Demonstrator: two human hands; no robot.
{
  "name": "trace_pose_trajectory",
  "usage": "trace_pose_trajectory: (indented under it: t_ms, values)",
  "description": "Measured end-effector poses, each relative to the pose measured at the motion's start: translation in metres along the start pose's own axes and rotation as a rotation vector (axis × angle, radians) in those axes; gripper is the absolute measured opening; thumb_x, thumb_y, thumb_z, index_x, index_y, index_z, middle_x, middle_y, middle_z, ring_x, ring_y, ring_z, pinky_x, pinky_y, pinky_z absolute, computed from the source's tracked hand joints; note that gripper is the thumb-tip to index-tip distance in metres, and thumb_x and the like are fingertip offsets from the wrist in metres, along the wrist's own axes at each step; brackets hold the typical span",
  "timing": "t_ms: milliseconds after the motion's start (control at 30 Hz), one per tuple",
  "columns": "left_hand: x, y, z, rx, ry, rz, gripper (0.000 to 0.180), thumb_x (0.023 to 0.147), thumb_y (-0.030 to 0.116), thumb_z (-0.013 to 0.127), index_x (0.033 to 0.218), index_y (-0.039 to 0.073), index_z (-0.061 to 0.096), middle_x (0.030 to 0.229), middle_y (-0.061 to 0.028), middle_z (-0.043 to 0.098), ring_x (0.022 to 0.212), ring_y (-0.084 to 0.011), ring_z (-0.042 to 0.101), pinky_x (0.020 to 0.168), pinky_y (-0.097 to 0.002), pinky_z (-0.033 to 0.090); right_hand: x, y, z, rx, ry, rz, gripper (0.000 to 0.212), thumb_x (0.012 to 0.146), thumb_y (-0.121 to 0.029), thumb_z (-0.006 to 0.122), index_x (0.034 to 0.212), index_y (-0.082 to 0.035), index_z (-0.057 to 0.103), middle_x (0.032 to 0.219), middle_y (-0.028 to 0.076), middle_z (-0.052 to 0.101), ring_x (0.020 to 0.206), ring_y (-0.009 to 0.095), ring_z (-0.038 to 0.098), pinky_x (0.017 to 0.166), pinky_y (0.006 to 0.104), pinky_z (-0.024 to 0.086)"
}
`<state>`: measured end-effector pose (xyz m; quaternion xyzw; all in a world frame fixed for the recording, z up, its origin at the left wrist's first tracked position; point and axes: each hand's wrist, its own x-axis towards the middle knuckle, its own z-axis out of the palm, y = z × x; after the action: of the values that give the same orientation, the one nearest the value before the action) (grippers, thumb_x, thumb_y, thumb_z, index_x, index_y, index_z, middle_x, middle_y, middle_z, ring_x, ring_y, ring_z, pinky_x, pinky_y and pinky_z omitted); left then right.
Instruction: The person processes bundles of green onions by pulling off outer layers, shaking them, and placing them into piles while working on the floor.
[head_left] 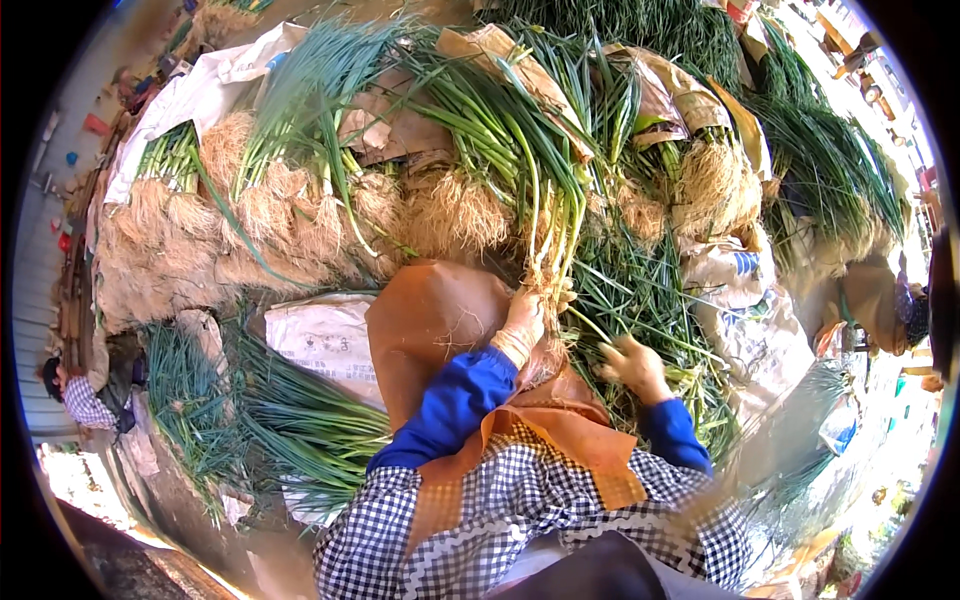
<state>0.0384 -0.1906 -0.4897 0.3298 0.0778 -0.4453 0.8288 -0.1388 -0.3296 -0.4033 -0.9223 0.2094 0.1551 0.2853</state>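
Observation:
My left hand is closed around the root end of a small bunch of green onions, above my lap. Their pale stems and stringy roots show at the hand, and the green tops point away from me. To its right, my right hand has curled fingers, slightly blurred, pinching a thin pale leaf that stretches from the bunch. An orange-brown apron covers my knees, with loose root strands on it. Loose green leaves lie in a heap beside and beneath my right hand.
Root-on onion bundles lie in a row ahead, partly under sacking. Trimmed green onions lie at my left by a white sack. Another white sack is at right. A person is at far left, another at far right.

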Motion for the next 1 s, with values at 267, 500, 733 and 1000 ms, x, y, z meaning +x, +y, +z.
trace_pose_trajectory:
  t_ms: [267, 500, 733, 1000]
  values:
    - [-0.014, 0.018, 0.018, -0.093, -0.056, -0.066, 0.027, 0.088, 0.017, 0.054, 0.106, -0.002, 0.057, 0.089, -0.0145, 0.066, 0.074, -0.0213, 0.066, 0.060, -0.0297, 0.057, 0.049, 0.026, 0.064, -0.005, 0.340, 0.102, 0.063, 0.082, -0.040, 0.062, 0.134, -0.013, 0.038, 0.110, 0.018, 0.059, 0.087, 0.025, 0.064, 0.070, 0.0338, 0.052]
    - [-0.009, 0.005, 0.006, -0.110, -0.143, -0.038, 0.042, 0.088, 0.021, 0.050, 0.122, -0.004, 0.048, 0.114, -0.0184, 0.058, 0.101, -0.0282, 0.060, 0.086, -0.0358, 0.051, 0.030, -0.037, 0.026, 0.858, 0.077, -0.107, 0.033, 0.086, -0.028, 0.063, 0.102, 0.001, 0.062, 0.095, 0.007, 0.066, 0.081, 0.016, 0.062, 0.072, 0.0278, 0.050]
    - [-0.033, 0.000, 0.008, -0.149, -0.014, 0.020, 0.039, 0.096, 0.017, 0.032, 0.116, -0.015, 0.044, 0.115, -0.0314, 0.052, 0.111, -0.0353, 0.053, 0.097, -0.0402, 0.044, 0.061, -0.002, 0.013, 1.276, 0.237, 0.011, 0.020, 0.090, -0.016, 0.054, 0.105, -0.003, 0.057, 0.073, -0.002, 0.053, 0.063, 0.007, 0.049, 0.056, 0.0207, 0.043]
    - [-0.055, -0.010, 0.036, 1.699, -0.228, 0.106, 0.030, 0.085, 0.024, 0.055, 0.102, -0.001, 0.057, 0.092, -0.0228, 0.061, 0.083, -0.0367, 0.060, 0.071, -0.0395, 0.049, 0.087, -0.037, 0.026, 1.350, -0.022, -0.088, 0.044, 0.084, -0.015, 0.063, 0.122, -0.002, 0.046, 0.096, 0.003, 0.058, 0.082, 0.011, 0.055, 0.074, 0.0245, 0.047]
